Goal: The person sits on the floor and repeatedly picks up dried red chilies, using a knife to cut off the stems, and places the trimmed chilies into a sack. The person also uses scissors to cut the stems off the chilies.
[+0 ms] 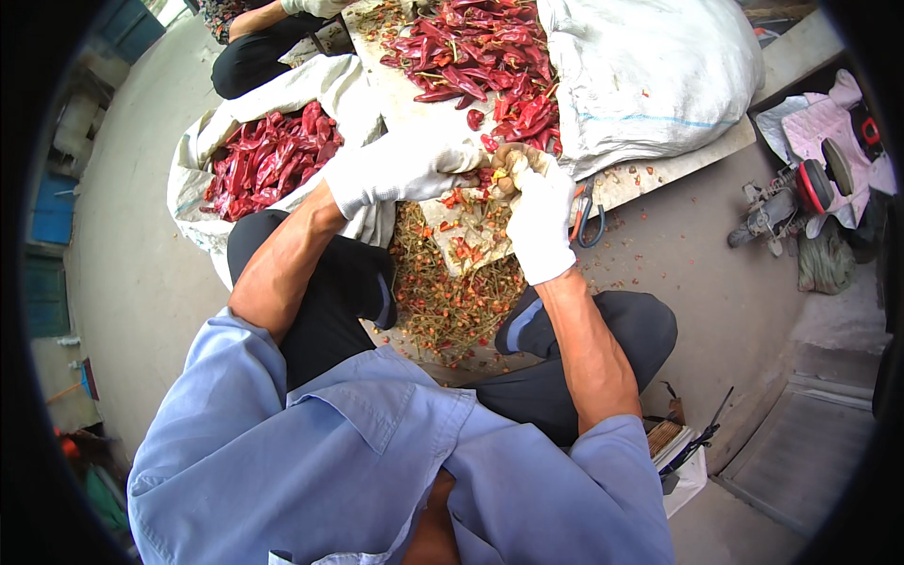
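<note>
Both my hands wear white knit gloves and meet above a board. Between their fingertips is a red chili pepper, partly hidden by the gloves. My left hand comes in from the left, its fingers closed on the pepper. My right hand, brown-stained at the fingertips, pinches the pepper's other end, where a yellowish bit shows. Just beyond lies a heap of dried red chili peppers. Under my hands, stems and red scraps cover the board's end and the ground between my feet.
An open white woven sack of red peppers stands at left; a full white sack lies at right. Hand shears with red and blue handles rest at the board's edge. Another person's gloved hand shows at top. A scooter stands far right.
</note>
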Demonstrator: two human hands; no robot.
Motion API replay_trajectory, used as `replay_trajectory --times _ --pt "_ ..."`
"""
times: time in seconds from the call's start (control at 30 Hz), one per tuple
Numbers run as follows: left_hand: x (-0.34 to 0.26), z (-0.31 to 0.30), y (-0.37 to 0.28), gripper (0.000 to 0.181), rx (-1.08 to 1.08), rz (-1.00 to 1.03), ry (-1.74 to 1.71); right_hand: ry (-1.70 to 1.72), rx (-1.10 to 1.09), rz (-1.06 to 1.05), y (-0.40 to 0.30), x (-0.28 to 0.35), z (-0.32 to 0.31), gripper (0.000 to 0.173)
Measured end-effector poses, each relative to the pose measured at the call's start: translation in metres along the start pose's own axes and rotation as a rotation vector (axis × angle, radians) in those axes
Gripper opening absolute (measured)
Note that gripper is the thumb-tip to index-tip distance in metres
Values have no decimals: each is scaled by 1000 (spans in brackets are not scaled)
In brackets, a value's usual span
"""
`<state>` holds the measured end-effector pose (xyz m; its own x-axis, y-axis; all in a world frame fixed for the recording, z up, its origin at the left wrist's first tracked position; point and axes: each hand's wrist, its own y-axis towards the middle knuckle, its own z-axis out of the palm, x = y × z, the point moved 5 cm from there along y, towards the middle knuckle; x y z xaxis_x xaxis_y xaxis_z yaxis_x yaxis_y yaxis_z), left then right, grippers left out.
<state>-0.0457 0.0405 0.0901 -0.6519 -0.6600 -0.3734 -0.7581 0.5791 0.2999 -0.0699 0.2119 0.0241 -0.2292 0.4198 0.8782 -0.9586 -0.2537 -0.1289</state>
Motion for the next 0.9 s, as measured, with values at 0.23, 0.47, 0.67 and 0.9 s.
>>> replay_trajectory --times 0.23,0.47,0.67,0.9 --pt "59 -39 -41 17 56 -311 87 -289 -312 -274 12 63 -57 15" --pt "142 -122 -153 36 86 -1097 510 -1094 221 -287 -1 30 -38 21" --pt "146 -113 -136 33 -208 -974 526 -1396 286 -441 1 40 -29 23" --pt "101 -20 3 28 -111 -591 85 -1502 353 -414 -5 44 -38 22"
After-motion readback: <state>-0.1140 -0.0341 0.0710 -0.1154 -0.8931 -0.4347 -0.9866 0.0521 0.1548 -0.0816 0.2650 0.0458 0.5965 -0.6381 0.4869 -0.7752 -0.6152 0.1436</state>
